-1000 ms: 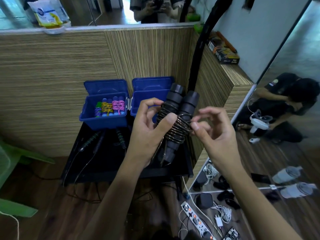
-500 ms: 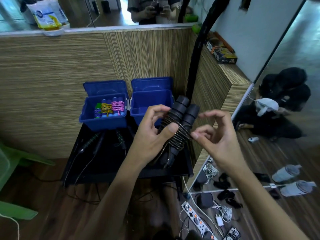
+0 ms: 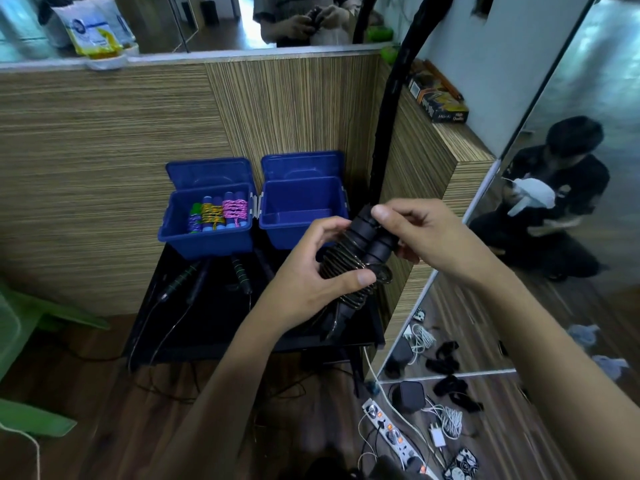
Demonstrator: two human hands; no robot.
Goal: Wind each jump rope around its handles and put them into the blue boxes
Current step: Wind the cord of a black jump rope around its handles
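Together, left hand point(image 3: 311, 271) and right hand point(image 3: 422, 233) grip one wound rope point(image 3: 349, 268) (two blue boxes point(image 3: 301, 233) behind).

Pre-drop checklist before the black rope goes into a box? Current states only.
1. Rope held: left hand grips the black jump rope around its coils. Ok.
2. Handle tops steadied: right hand holds them. Ok.
3. Cord wound: coils wrap both handles, but a small loop sticks out at the right side. Not ok.
4. Loose end tucked: cannot tell.
5. Target free: right blue box is open, nothing seen inside. Ok.
6. Left blue box already holds wound ropes; room for more: cannot tell.
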